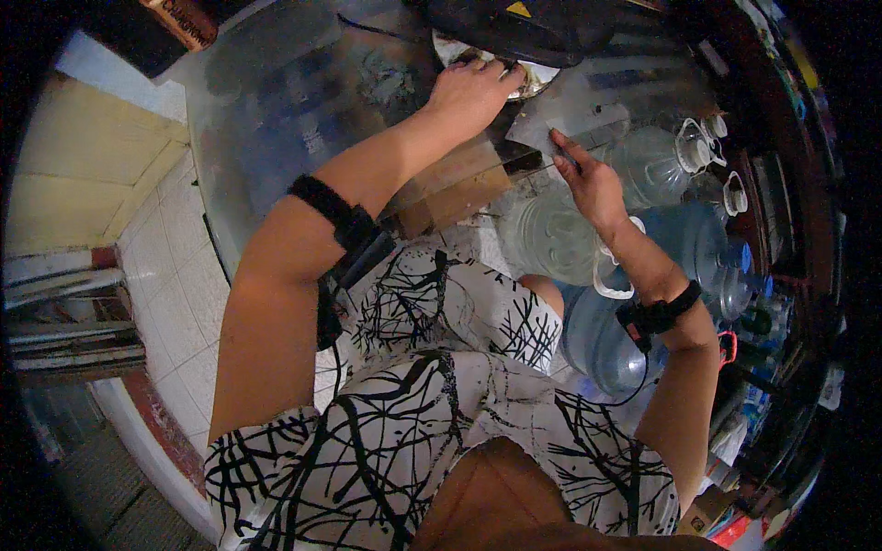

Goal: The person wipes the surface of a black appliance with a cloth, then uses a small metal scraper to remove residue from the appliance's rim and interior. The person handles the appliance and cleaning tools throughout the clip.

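My left hand (475, 89) reaches over a clear table top (262, 131), its fingers bent down onto a shallow plate (544, 79) with a whitish and brown surface. Its fingertips are partly hidden, so any grip is unclear. A dark object with a yellow triangle (510, 27) overhangs the plate's far side. Nearer to me on the right, my right hand (592, 182) has thumb and index finger close around a small dark edge beside a thin, pale, flat piece (534, 131). The blur hides whether it holds this piece.
Large clear plastic bottles with white handles (551, 237) and blue water jugs (599, 337) stand on the right. A cardboard box (448, 189) lies below the table top. A brown cylindrical object (182, 24) is at the upper left; metal bars (69, 324) are at the far left.
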Motion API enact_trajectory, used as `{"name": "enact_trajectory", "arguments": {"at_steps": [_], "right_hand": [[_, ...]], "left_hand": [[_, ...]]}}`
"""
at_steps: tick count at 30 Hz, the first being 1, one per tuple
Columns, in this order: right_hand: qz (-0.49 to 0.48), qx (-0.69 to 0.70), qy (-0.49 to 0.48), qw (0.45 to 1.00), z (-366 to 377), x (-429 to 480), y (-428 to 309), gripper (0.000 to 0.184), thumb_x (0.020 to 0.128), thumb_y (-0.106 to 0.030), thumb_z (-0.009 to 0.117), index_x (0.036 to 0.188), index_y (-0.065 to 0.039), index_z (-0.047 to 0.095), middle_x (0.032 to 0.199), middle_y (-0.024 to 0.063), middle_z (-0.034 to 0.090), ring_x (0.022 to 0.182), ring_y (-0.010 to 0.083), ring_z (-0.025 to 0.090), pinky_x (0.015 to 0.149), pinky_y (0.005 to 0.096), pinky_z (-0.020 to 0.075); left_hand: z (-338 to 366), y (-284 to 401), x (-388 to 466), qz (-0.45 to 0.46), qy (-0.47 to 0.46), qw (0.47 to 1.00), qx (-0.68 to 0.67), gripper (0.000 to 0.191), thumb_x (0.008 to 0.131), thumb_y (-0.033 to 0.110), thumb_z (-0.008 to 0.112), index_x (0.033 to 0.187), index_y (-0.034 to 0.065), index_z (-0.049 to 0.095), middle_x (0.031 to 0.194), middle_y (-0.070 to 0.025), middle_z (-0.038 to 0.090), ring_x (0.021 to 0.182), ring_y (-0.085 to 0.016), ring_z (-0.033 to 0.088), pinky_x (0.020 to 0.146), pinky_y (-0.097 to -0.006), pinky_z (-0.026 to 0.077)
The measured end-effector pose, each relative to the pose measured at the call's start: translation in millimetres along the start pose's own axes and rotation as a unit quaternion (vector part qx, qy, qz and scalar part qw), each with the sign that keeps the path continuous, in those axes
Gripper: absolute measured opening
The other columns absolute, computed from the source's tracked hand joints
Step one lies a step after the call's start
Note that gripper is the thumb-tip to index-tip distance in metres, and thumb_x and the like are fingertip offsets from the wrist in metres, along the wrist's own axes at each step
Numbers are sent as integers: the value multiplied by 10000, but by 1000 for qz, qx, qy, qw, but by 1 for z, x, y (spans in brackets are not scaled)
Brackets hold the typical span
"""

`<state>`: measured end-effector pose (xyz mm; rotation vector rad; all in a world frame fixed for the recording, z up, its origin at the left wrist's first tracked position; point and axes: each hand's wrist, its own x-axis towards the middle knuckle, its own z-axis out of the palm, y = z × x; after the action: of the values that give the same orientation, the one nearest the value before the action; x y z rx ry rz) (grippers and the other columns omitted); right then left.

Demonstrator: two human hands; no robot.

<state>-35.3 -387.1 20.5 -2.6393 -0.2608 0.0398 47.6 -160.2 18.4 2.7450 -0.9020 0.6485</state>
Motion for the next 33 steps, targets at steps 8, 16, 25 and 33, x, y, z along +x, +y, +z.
{"name": "enact_trajectory", "arguments": {"at_steps": [8,16,25,33], "right_hand": [[-35,128,74,988,-2,-18,1,448,878,-270,561,1315,-295,462,1006,181,630,722,363,618,655,407,487],[2,199,64,978,20,-20,20,475,871,-214,583,1329,-222,455,1174,202,563,996,372,585,843,351,463],[-10,300,54,952,32,-20,4,478,899,-104,551,1357,-106,416,1288,105,521,1004,136,528,887,260,400],[-40,150,34,987,27,-14,-23,533,877,-91,573,1372,-181,397,1265,141,543,885,199,632,760,306,479]], "left_hand": [[-13,-11,24,136,0,984,119,242,776,133,533,1017,117,543,875,-68,629,799,-253,647,658,-370,538],[-9,-10,28,49,16,993,103,120,841,168,514,933,115,569,769,-78,639,691,-263,647,596,-379,514],[-97,-44,-59,-97,-92,972,-192,150,883,202,548,955,76,583,769,-126,609,685,-306,605,600,-387,467],[-165,-76,-150,-55,-194,979,4,154,855,253,567,841,103,596,745,-84,560,745,-303,576,600,-415,461]]}}
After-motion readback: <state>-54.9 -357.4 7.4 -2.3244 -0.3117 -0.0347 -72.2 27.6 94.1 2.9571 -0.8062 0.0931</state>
